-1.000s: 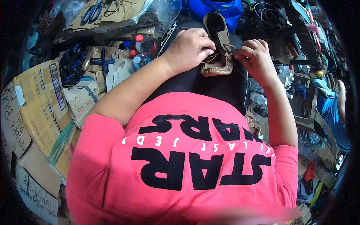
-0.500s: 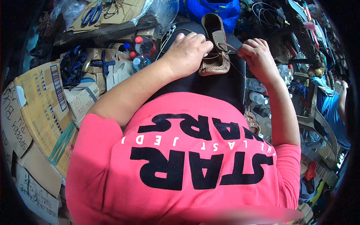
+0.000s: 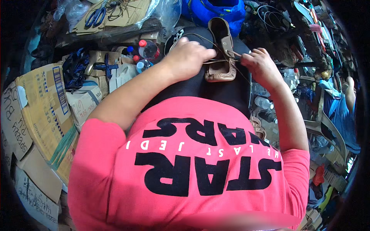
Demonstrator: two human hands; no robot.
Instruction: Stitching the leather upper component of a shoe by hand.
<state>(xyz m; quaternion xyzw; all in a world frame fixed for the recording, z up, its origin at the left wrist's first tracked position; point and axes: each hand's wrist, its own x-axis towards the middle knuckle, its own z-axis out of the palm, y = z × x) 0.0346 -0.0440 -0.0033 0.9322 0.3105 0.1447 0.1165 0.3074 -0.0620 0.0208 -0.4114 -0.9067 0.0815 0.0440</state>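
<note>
A brown leather moccasin rests on my dark-trousered lap, its toe toward me and its heel pointing away. Thin thread runs across its opening between both hands. My left hand, slightly blurred, is closed on the thread at the shoe's left side; a pale loop arches from it above the shoe. On the other side my right hand is closed in a pinch beside the shoe, at the thread's other end. A short brown lace also reaches toward its fingertips. The exact grip inside each fist is hidden.
Beyond my knees sits a blue bag. Scissors lie on cardboard at the far left. Bottles stand left of my leg, with cardboard boxes nearer. More plastic bottles and another shoe lie to the right.
My left hand has shifted a little left and nearer me. The right hand has come in closer to the shoe, and the shoe has slid slightly toward me.
</note>
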